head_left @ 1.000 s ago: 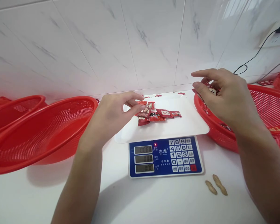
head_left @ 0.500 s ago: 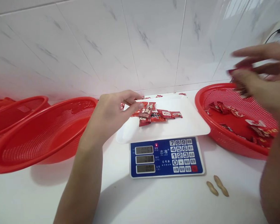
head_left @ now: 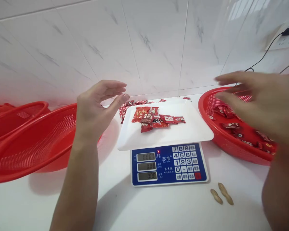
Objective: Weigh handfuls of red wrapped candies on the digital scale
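Observation:
My left hand is raised just left of the white scale tray, fingers and thumb apart, holding nothing. Several red-wrapped candies lie in a small heap on the tray. Under it, the blue scale panel has three displays, the top one reading about 0.067. My right hand, smeared by motion, hovers over the rim of the right red basket. Its fingers are spread from the thumb and nothing shows between them. Wrapped candies lie inside that basket.
Two red baskets stand at the left. More red packets lie behind the scale, against the tiled wall. Two peanuts rest on the white table in front. A plugged-in cord hangs at the upper right.
My left hand has pulled back leftward from the candies on the tray. My right hand has come lower and left, and the red packet it held is gone from its fingers.

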`<state>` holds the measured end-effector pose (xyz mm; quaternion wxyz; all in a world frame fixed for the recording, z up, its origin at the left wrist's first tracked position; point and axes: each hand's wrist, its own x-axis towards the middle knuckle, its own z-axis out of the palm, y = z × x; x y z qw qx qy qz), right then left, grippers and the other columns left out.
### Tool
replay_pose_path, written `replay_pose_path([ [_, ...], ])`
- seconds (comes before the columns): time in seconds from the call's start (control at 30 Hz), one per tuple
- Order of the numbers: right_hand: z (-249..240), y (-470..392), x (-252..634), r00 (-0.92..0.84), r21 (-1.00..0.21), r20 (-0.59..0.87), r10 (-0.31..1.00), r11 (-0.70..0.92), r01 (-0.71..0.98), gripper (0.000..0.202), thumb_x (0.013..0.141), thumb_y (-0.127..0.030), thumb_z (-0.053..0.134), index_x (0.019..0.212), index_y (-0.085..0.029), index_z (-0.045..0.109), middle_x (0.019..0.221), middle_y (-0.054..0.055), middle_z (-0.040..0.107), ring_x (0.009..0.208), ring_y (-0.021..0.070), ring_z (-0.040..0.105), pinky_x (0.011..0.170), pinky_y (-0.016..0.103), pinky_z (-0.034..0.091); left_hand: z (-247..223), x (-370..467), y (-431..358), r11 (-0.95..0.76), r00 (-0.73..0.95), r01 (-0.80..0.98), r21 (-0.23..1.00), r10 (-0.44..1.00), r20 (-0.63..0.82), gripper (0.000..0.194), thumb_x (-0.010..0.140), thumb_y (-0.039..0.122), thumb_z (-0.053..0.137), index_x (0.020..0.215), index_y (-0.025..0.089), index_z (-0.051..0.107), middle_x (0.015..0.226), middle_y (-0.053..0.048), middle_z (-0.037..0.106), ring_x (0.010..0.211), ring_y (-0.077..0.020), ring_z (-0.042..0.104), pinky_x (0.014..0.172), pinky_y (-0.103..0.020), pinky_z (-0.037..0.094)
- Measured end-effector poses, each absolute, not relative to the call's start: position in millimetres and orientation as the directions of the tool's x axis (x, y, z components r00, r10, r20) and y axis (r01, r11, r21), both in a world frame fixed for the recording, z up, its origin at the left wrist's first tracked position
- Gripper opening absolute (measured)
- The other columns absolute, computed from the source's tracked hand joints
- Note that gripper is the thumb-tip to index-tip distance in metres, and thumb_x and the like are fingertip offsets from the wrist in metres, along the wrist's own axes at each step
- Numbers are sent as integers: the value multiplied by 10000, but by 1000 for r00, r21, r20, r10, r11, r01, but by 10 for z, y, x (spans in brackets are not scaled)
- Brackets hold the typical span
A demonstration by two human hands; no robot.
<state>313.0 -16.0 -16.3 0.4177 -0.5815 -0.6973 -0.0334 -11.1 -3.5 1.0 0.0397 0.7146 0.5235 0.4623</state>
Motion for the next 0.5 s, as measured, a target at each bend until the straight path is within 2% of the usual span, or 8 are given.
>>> replay_pose_path([
  [0.07,-152,-155,2840,-51,-418,530,846,313,852,421,876,-281,623,1268,-173,733,1139,139,736,1071,336,666,951,540,506,7,-115,-36,-469,94,716,518,799,594,341,918,428,705,1197,247,628,1299,-11,671,1226,-211,616,1097,-380,502],
  [0.13,-226,-77,2677,-159,-413,412,897,339,845,448,906,-307,618,1324,-162,694,1249,123,710,1120,312,661,996,506,505,-27,-113,25,-472,202,720,509,844,497,641,859,529,741,1395,263,510,1522,-48,513,1400,-263,482,1166,-407,431],
  [0.23,-400,72,2574,-280,-417,220,934,350,839,494,933,-339,621,1392,-157,635,1389,143,630,1193,316,633,1023,498,492,-165,-83,290,-446,383,745,495,895,230,1171,676,724,786,1603,279,224,1708,-112,187,1552,-378,214,1236,-510,300],
  [0.27,-450,109,2549,-300,-417,166,939,342,842,486,940,-328,613,1389,-144,632,1393,163,620,1204,327,625,1015,505,491,-232,-65,407,-439,433,761,478,892,131,1252,641,762,777,1623,275,172,1718,-131,135,1563,-401,163,1243,-540,264],
  [0.37,-541,159,2458,-338,-423,89,937,343,839,391,927,-271,609,1264,-89,687,1255,211,670,1140,350,634,947,513,505,-449,12,693,-457,538,764,456,841,-58,1266,634,816,716,1630,249,177,1712,-164,144,1570,-425,100,1252,-583,188],
  [0.43,-562,156,2390,-378,-447,85,922,374,813,327,913,-252,617,1179,-85,711,1151,195,700,1064,329,649,909,486,515,-569,81,754,-488,569,764,422,818,-85,1257,613,801,745,1621,266,220,1702,-173,179,1561,-460,87,1234,-642,164],
  [0.5,-573,146,2332,-408,-469,102,907,405,785,285,917,-220,589,1149,-108,711,1114,164,704,1022,294,651,890,448,524,-647,159,710,-541,608,736,407,792,-46,1210,618,764,781,1607,300,260,1681,-169,252,1547,-466,148,1213,-669,182],
])
